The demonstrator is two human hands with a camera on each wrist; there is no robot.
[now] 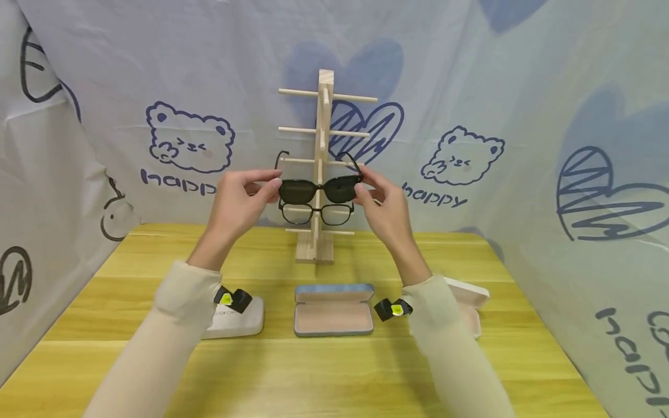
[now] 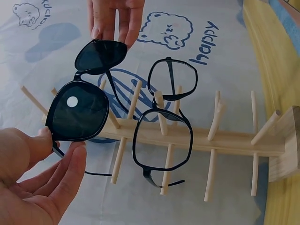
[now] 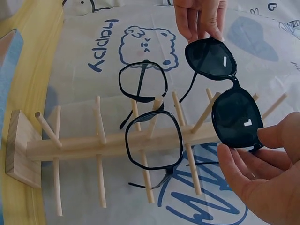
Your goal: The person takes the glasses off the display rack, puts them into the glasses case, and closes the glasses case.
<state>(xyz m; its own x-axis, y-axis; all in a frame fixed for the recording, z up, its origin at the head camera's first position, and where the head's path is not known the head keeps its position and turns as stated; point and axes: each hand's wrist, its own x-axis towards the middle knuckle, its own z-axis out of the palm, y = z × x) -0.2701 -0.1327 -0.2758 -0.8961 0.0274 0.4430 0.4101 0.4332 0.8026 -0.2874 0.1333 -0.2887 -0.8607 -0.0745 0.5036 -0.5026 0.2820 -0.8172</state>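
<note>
Dark-lensed sunglasses [image 1: 298,191] with a black frame are held level in front of a wooden glasses rack [image 1: 325,116]. My left hand [image 1: 243,200] pinches their left outer corner between thumb and fingers. At the opposite corner, my right hand [image 1: 384,203] pinches the frame the same way. The temples are unfolded and point toward the rack's pegs; in the left wrist view one temple tip lies close to a peg [image 2: 118,161], contact unclear. Just below, clear-lensed black eyeglasses [image 1: 337,215] hang on the rack, their bridge at a front peg [image 3: 154,117].
On the wooden table [image 1: 334,371], an open blue glasses case [image 1: 334,319] lies in front of the rack. A closed white case [image 1: 245,319] is by the left forearm. An open white case [image 1: 473,296] sits partly behind the right forearm. Patterned cloth [image 1: 251,52] hangs behind.
</note>
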